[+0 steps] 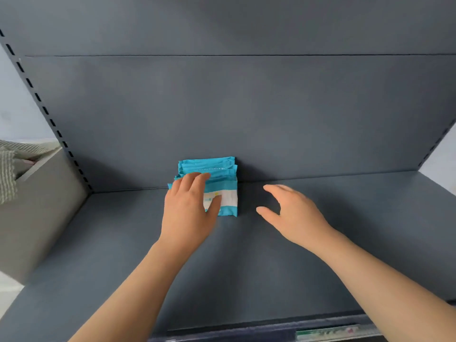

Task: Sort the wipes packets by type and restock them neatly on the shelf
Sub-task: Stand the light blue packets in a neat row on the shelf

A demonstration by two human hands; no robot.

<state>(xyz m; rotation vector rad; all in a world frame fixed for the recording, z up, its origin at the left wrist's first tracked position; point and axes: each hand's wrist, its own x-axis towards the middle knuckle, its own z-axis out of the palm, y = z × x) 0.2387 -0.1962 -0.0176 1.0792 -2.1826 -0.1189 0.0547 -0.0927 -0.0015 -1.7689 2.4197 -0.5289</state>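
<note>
I watched through the head camera. The packets (222,169) stood on the shelf (320,243), a small row of teal ones on edge, one behind another, the rearmost against the back panel (246,107). They sat left of the shelf's middle and well back from its front edge. The front packet showed a white band across its face with small print I could not read.

The left hand (187,208) lay on the row's left side. Its fingers (195,180) were nearly straight and rested over the top edges of the front packets, while the thumb (213,206) stretched across the front face. It pressed on them rather than closing round them, as far as I could tell.

The right hand (293,213) hung just above the shelf to the right of the packets, near them but apart. Its fingers were spread and loosely bent, the thumb stuck out toward the row, and it held nothing. Motion blur softened its fingertips.

Both forearms were bare and reached in from the bottom of the view.

A slotted upright (49,119) ran up the panel's left edge. Beyond it stood a grey bin (37,206) with a striped cloth (9,174) draped over its rim. A label strip (328,333) ran along the shelf's front edge at the lower right, too blurred to read.
</note>
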